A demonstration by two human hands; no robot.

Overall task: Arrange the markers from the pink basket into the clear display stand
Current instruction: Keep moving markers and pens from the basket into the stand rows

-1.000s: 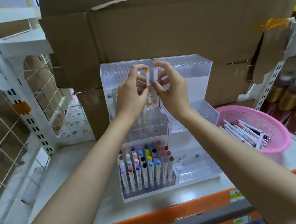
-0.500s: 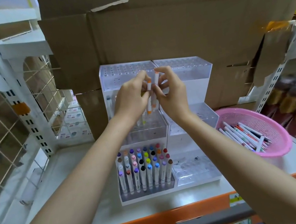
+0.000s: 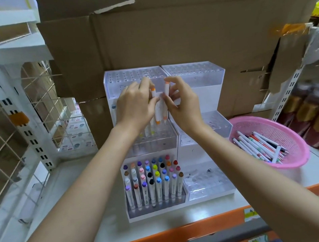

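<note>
Orange caps top the two white markers held up between the hands. The left hand [image 3: 137, 107] pinches one marker [image 3: 156, 108] between thumb and curled fingers. The right hand [image 3: 184, 106] pinches the other marker [image 3: 166, 95] just beside it. Their barrels are close together, though I cannot tell whether they touch.

Both markers hang upright below the fingertips, their lower ends just above the middle step of the clear stand [image 3: 195, 73]. A few yellow-tipped markers [image 3: 152, 131] already stand there, under the left palm. Down past the left wrist, the front block [image 3: 154, 184] is packed with coloured caps. The block below the right wrist looks almost bare.

The pink basket [image 3: 299, 155] sits well out to the right of the right forearm, with a heap of markers left inside.

The step in hand looks like seating this pair in the middle step, so the task seems roughly partway done.

Next, each lower tip needs lining up over a free hole beside the yellow ones. It should go straight down without tilting, then the fingers let go and the right hand reaches out to the basket.
</note>
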